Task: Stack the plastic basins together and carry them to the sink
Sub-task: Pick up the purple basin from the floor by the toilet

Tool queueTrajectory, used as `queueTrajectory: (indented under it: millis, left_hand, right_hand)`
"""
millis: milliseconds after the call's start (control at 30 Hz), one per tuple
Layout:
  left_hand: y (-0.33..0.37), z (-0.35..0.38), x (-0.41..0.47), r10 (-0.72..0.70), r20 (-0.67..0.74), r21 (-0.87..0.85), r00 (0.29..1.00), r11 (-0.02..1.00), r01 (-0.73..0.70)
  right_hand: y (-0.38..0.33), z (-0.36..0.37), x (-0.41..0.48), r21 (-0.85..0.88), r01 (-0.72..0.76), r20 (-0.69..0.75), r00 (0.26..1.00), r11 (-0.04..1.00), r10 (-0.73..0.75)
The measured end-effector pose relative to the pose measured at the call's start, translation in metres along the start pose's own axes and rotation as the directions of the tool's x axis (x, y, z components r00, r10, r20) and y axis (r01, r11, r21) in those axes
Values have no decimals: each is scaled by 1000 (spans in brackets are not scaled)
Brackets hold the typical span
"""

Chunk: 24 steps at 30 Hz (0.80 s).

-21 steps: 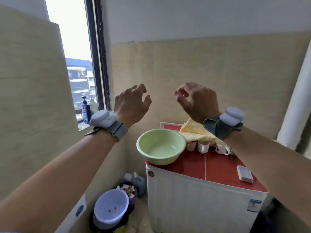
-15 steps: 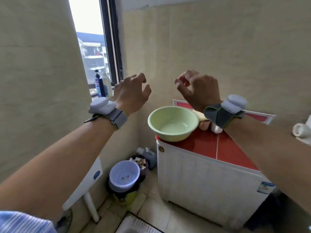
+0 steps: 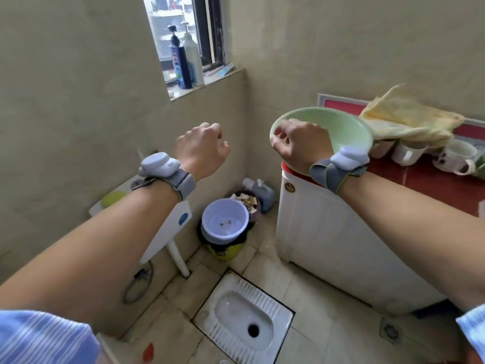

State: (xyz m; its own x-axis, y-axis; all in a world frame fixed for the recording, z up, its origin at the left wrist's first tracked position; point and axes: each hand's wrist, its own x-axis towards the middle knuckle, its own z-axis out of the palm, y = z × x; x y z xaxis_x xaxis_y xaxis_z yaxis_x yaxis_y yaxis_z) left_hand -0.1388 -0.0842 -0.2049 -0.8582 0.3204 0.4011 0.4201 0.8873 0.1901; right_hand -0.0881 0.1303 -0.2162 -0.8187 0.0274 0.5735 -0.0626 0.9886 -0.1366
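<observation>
The green basin (image 3: 341,130) sat at the left corner of the red surface (image 3: 420,177) on top of the white appliance (image 3: 328,232). The right hand (image 3: 301,145) overlapped the basin's near-left rim, fingers curled; whether its grip pinched the rim could not be told. The left hand (image 3: 200,151) hung in the air, loosely curled, gripping nothing. The lavender basin (image 3: 224,222) rested on a bin on the floor, between the appliance and the wall.

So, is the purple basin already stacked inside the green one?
No, the purple basin sits down on the floor bin by the wall, while the green basin rests apart on the red-topped washing machine.
</observation>
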Motion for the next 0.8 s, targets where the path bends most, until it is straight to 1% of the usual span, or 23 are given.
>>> queueTrajectory:
  millis: [133, 267, 333, 533, 667, 800]
  left_hand:
    - [-45, 53, 26, -8, 111, 42, 994, 999, 4]
    - [-84, 102, 42, -38, 243, 68, 969, 997, 22]
    - [-102, 126, 48, -60, 304, 82, 951, 996, 37]
    - [-140, 181, 54, -123, 438, 113, 890, 990, 82]
    - [-162, 220, 59, -190, 511, 120, 838, 981, 149]
    - [-181, 257, 67, -255, 564, 130, 786, 967, 221]
  right_hand:
    - [-1, 73, 19, -16, -60, 161, 985, 998, 62]
    - [0, 135, 32, -50, -107, 333, 936, 993, 118]
    - [2, 163, 39, -68, -134, 390, 908, 989, 150]
    - [13, 229, 42, -115, -152, 523, 831, 982, 190]
    - [21, 283, 51, -120, -138, 626, 758, 983, 183]
    - [33, 335, 63, -141, -100, 690, 704, 985, 170]
